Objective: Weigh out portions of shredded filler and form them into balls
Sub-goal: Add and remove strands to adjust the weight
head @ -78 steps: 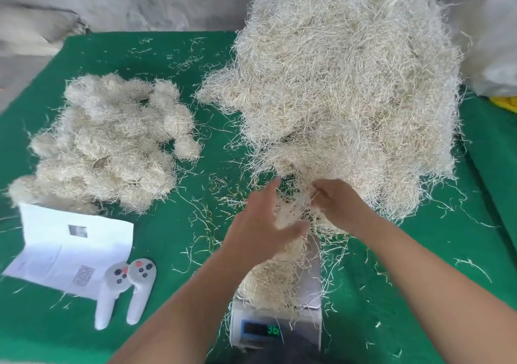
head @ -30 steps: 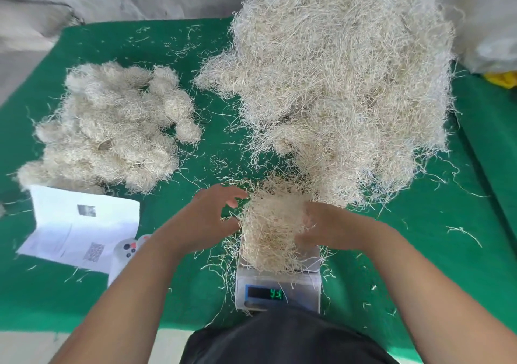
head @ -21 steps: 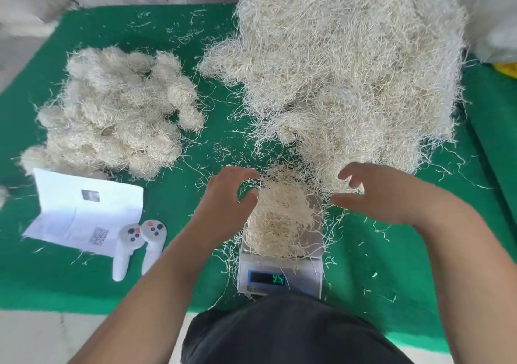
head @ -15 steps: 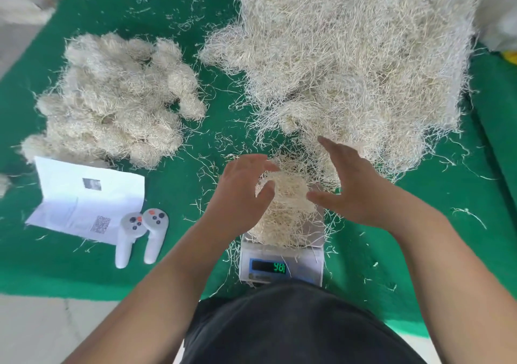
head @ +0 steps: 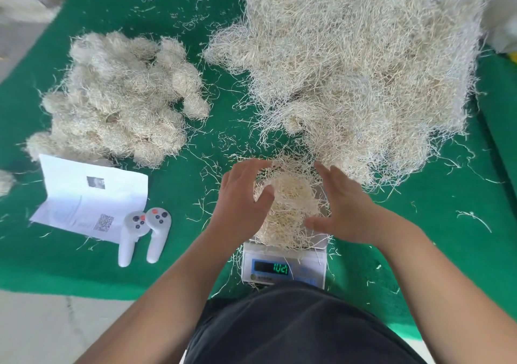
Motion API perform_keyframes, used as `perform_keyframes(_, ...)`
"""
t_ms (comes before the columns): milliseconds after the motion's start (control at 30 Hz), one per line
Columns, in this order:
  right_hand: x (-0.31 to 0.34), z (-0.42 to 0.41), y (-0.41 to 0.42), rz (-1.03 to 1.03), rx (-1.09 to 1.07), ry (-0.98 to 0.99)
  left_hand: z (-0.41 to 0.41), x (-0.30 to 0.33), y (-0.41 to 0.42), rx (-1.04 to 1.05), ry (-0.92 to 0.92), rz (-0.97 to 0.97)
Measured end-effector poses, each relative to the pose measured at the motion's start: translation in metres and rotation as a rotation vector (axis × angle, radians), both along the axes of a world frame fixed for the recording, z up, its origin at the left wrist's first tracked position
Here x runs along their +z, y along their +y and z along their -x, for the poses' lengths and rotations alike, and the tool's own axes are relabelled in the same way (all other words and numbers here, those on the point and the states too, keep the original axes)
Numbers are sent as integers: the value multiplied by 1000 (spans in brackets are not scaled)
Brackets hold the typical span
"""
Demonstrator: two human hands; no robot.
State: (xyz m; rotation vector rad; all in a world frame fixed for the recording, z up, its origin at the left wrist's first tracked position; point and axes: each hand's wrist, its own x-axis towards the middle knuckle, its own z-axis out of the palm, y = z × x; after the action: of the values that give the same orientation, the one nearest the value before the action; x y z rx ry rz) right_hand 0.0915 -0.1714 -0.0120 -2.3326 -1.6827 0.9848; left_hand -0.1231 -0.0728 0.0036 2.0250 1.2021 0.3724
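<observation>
A pale wad of shredded filler (head: 291,209) lies on the pan of a small white digital scale (head: 284,268) with a lit green display. My left hand (head: 243,195) cups the wad's left side, fingers spread and lightly bent. My right hand (head: 340,204) stands at the wad's right side with straight fingers and the thumb touching the strands. Behind the scale rises a big heap of loose filler (head: 363,64). A pile of formed filler balls (head: 120,97) lies at the left on the green mat.
A folded white paper sheet (head: 89,195) and two white handheld controllers (head: 144,235) lie left of the scale. Loose strands litter the green mat (head: 433,223). Bare floor (head: 42,330) shows at the lower left. My dark-clothed lap (head: 293,327) is just before the scale.
Both hands came down closer around the wad on the scale. The scale reading has risen.
</observation>
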Motion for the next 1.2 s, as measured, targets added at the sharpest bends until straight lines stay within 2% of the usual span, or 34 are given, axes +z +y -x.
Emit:
perform_keyframes(67,-20,17,-2,11,-45,42,-4,-6,-6,53,92,209)
perform_keyframes(133,-40,38,0,10,-115,192,-14,-10,-12,40,103,460)
perform_keyframes(200,-57,57,10,24,-212,287,-26,-10,-17,34,-10,671)
perform_keyframes(267,-63,68,21,-24,-343,337,-39,-8,-20,79,-94,731)
perform_keyframes(333,-59,73,27,-156,-456,505,-51,-5,-17,238,-225,843)
perform_keyframes(433,-35,75,31,-379,-541,738,-60,6,-3,521,-589,1067)
perform_keyframes(533,7,84,42,-583,-540,891,-64,15,14,683,-758,1064)
perform_keyframes(567,18,88,45,-650,-531,880,-66,17,20,722,-817,1059)
perform_keyframes(633,34,93,45,-817,-506,721,-68,25,35,746,-975,1091)
perform_keyframes(700,45,97,45,-826,-526,610,-71,35,43,756,-1083,1121)
perform_keyframes(733,52,98,47,-798,-566,710,-74,40,42,755,-1101,1118)
perform_keyframes(767,58,99,50,-744,-639,933,-79,45,36,729,-1098,1082)
perform_keyframes(800,64,98,55,-678,-702,1136,-83,48,28,682,-1058,978)
perform_keyframes(833,69,95,59,-646,-732,1227,-87,46,20,602,-1002,819)
perform_keyframes(900,82,85,67,-667,-736,1129,-92,43,10,407,-851,509)
perform_keyframes(933,90,80,71,-711,-718,1036,-91,44,9,340,-788,447)
perform_keyframes(1000,98,67,80,-801,-614,853,-85,55,11,281,-772,558)
perform_keyframes(1067,110,58,89,-877,-598,802,-82,65,17,236,-955,813)
perform_keyframes(1133,122,58,99,-898,-710,959,-82,83,26,254,-1126,944)
perform_keyframes(1200,133,66,105,-823,-798,1182,-89,105,33,283,-1099,937)
